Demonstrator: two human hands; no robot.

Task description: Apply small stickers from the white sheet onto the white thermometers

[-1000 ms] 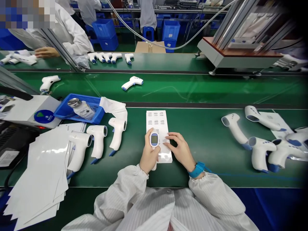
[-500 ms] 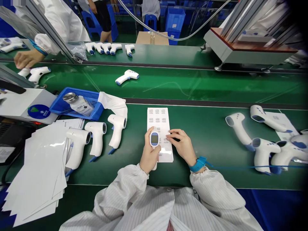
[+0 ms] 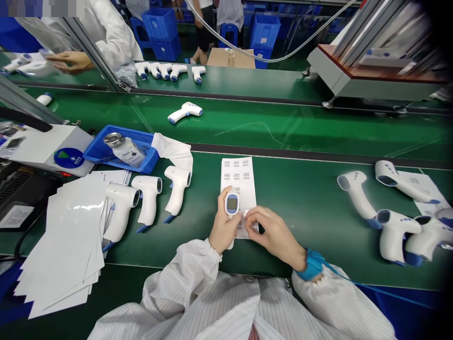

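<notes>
My left hand (image 3: 223, 227) is closed around a white infrared thermometer (image 3: 232, 204), its small grey screen facing up. Under it on the green bench lies a white label sheet (image 3: 247, 186) printed with rows of small black text. Just right of the thermometer, my right hand (image 3: 271, 231) pinches a small white label (image 3: 245, 214) between thumb and forefinger, over the sheet's lower part. A blue wrist strap (image 3: 313, 265) with a cord circles my right wrist. The thermometer's handle is mostly hidden by my left hand.
Several thermometers (image 3: 179, 189) stand at left beside stacked white sheets (image 3: 71, 226); more (image 3: 398, 236) lie at right. A blue tray (image 3: 146, 163) holds a bottle (image 3: 125, 150). Beyond, a thermometer (image 3: 186, 111) lies on a green belt (image 3: 283, 125). A co-worker's hand (image 3: 72, 61) is at upper left.
My right hand has moved down and lifted a small white label from the sheet, bringing it near the thermometer. The co-worker's hand has moved back from the belt. The view has shifted slightly.
</notes>
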